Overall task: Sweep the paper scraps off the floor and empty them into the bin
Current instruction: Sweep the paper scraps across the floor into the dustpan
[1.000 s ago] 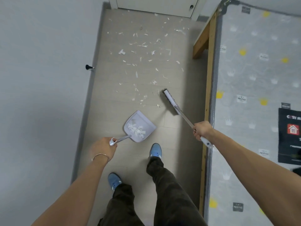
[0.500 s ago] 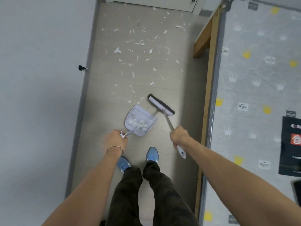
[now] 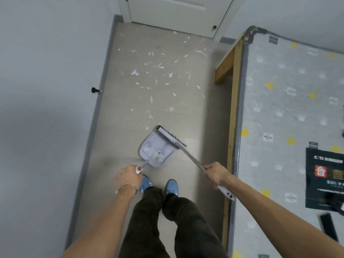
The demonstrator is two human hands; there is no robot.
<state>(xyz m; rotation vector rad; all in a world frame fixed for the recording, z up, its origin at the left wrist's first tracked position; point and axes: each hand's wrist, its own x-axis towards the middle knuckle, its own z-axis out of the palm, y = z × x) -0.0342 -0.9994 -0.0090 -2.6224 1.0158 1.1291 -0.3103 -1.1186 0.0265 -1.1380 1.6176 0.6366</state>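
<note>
The long grey brush (image 3: 170, 135) has swung left to the mouth of the pale plastic dustpan (image 3: 156, 151). The right hand (image 3: 216, 173) grips the brush, the left hand (image 3: 130, 176) the pan. Many white paper scraps (image 3: 160, 75) lie farther off.

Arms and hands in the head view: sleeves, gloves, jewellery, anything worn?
Both forearms are bare to the frame edge, with no sleeves in view. No gloves on the left hand or the right hand. A thin chain bracelet circles the left wrist. No watch or rings visible.
</note>
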